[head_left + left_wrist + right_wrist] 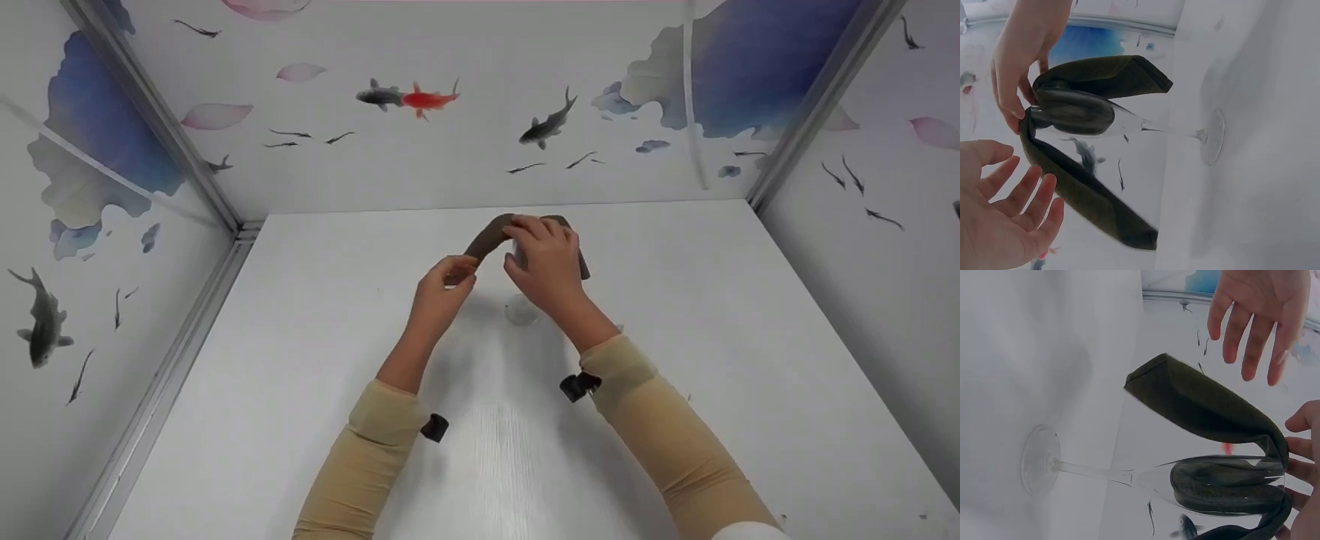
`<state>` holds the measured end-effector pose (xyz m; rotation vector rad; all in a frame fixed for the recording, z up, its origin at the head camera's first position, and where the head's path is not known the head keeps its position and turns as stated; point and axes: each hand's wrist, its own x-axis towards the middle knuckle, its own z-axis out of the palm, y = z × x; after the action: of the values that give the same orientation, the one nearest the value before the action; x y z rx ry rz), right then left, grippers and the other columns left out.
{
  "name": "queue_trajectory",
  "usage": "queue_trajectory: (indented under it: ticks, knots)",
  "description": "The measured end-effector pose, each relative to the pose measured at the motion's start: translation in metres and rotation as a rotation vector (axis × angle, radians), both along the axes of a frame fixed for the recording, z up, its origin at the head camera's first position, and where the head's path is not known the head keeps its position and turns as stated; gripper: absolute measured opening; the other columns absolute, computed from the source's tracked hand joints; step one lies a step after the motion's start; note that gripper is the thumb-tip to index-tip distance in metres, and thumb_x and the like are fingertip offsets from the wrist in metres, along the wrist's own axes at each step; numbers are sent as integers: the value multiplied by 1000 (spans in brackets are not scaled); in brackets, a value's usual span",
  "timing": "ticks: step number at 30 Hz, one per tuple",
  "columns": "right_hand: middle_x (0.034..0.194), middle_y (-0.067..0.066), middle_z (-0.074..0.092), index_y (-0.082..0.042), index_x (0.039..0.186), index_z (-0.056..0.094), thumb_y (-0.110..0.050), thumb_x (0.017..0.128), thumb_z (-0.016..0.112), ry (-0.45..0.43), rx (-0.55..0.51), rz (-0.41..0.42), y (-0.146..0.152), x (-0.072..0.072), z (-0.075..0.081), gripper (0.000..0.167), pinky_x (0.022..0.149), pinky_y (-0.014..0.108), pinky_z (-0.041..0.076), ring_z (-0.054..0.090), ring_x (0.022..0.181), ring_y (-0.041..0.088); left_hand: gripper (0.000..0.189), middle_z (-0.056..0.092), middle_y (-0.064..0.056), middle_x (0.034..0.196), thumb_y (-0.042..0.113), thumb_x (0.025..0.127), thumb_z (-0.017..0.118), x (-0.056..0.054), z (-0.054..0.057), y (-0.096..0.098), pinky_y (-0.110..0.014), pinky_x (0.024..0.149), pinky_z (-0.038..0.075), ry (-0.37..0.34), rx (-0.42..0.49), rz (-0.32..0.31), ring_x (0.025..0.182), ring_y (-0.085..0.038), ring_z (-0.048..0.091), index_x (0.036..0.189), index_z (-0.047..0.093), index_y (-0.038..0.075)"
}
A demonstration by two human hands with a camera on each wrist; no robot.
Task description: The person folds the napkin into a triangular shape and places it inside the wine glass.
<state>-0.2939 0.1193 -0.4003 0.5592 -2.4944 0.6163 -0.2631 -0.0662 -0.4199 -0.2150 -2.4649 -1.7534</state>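
A dark green folded cloth napkin (489,235) is tucked into a clear champagne flute (1129,119), its two ends hanging over the rim on either side. The flute stands upright, its round foot (1040,461) on the white table. At the rim, my right hand (549,259) grips the napkin where it folds over the glass; part of the bowl hides behind this hand in the head view. Beside the left-hanging end is my left hand (444,289), its fingers loosely bent and apart from the cloth in the left wrist view.
The white tabletop (300,375) meets a back panel (465,165) printed with fish and petals just behind the flute. Side panels with metal frame strips (187,330) flank the table.
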Motion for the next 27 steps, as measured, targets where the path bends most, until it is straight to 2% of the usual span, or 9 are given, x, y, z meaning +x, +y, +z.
queue_trajectory:
  ticks: [4,9,16,21,27]
  knots:
    - [134,3,56,-13,121,68,-20,92,63,23,20,-33,-2,-1,-1,30,100,56,30,45,123,28,27,64,-10,115,11,96,61,5,0,-11,-37,92,47,-3,36,7,105,-22,59,122,64,5]
    - [132,7,57,-10,119,69,-21,92,64,29,62,-34,-6,1,1,30,99,56,32,48,120,30,27,64,-13,117,10,96,60,9,1,-18,-38,91,47,-16,26,2,104,-22,60,122,63,3]
    - [132,9,58,-7,123,67,-21,92,65,25,48,28,-1,5,9,34,101,54,32,49,118,31,24,64,-6,112,9,96,60,13,4,-19,-35,90,48,-2,-22,10,102,-19,60,119,65,7]
    - [126,11,61,-5,116,70,-15,91,65,105,-5,104,14,9,11,27,102,53,32,50,117,31,22,65,-4,112,12,96,60,15,4,-20,-34,89,48,34,-68,2,101,-18,61,118,65,9]
    - [121,12,63,-3,111,71,-10,88,69,174,-46,128,41,10,13,23,100,55,33,51,114,33,22,64,-5,112,11,96,60,16,7,-26,-36,90,48,66,-99,-3,102,-19,61,117,65,7]
